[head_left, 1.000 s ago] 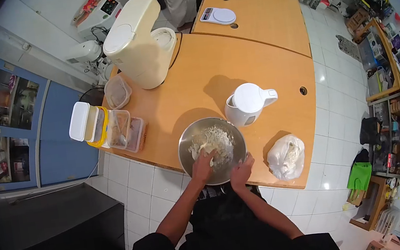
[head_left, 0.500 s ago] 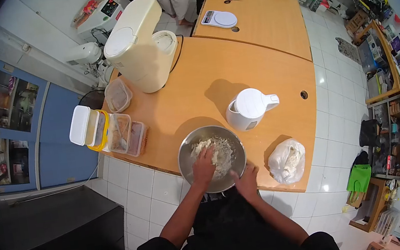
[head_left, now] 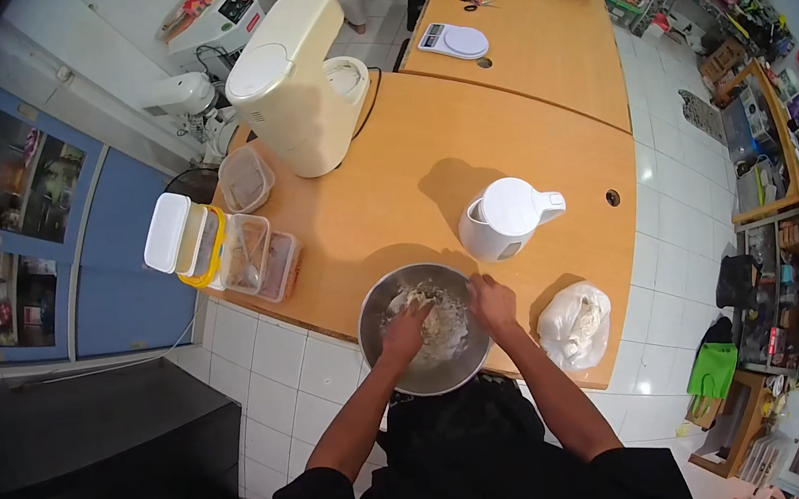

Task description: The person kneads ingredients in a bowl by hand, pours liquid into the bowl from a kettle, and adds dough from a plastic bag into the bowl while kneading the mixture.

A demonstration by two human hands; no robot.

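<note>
Floury, lumpy mixture (head_left: 446, 320) lies inside the steel bowl (head_left: 369, 329); looks soft, loose at the right, clumpier near the fingers. Likely to crumble and stick to skin.

Left hand (head_left: 405, 334) reaches into it from the near left, fingers extended. Tips are buried; cannot tell whether they pinch anything.

Right hand (head_left: 493, 303) is at the bowl's right rim, fingers bent over it. Thumb hidden; cannot tell how firmly it grips.

Bowl: stiff, probably light enough to slide or turn under a push. Smooth wall may slip with floury fingers; rim is the best hold, one side or both.

Edges: bowl sits at the near edge of the wooden table (head_left: 370, 218), its near rim reaching past in this view, close to the body. Little margin that way. More room forward, over the wood toward the cream mixer (head_left: 292, 87).

White kettle (head_left: 505, 210) stands beyond, to the right; tied-looking plastic bag (head_left: 574, 327) near the right hand's forearm. Lidless-looking tubs (head_left: 247, 254) farther left.
</note>
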